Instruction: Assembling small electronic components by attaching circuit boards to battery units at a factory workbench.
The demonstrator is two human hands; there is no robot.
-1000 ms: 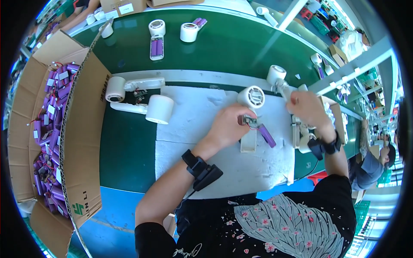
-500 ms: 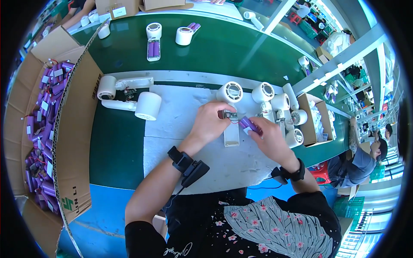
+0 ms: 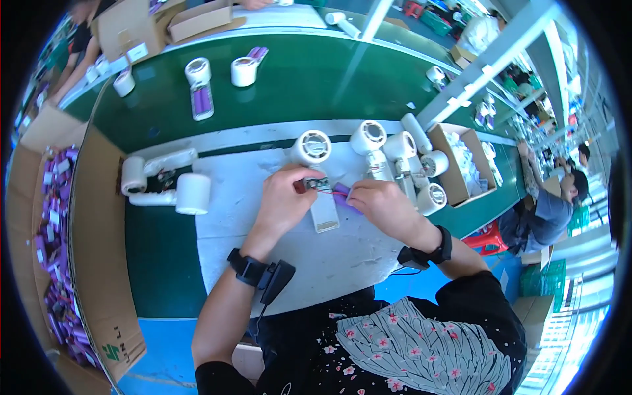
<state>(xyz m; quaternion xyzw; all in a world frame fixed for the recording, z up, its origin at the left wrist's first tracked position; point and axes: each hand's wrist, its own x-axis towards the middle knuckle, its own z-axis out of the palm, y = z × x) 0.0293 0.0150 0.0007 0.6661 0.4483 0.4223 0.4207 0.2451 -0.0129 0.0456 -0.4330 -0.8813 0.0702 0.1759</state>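
Observation:
A white handheld fan lies in front of me, its round head [image 3: 311, 147] pointing away and its open handle [image 3: 325, 216] toward me. My left hand [image 3: 282, 203] is closed, pinching a small circuit board [image 3: 317, 184] over the top of that handle. Just right of the handle, my right hand [image 3: 387, 208] closes on a purple battery pack [image 3: 341, 189], its fingers covering part of it. A thin red wire runs between the pack and the board. Both wrists carry black straps with small devices.
A white sheet [image 3: 263, 263] covers the green bench here. Several white fan units [image 3: 368, 137] and a carton of white parts [image 3: 487, 183] are at right. Two fan bodies [image 3: 193, 194] lie left, beside a big carton [image 3: 102, 250] of purple battery packs. A person sits far right.
The view has shifted, so the bench sits further left. My right hand has turned over the battery pack and brought it closer to the fan handle. My left hand still pinches the circuit board.

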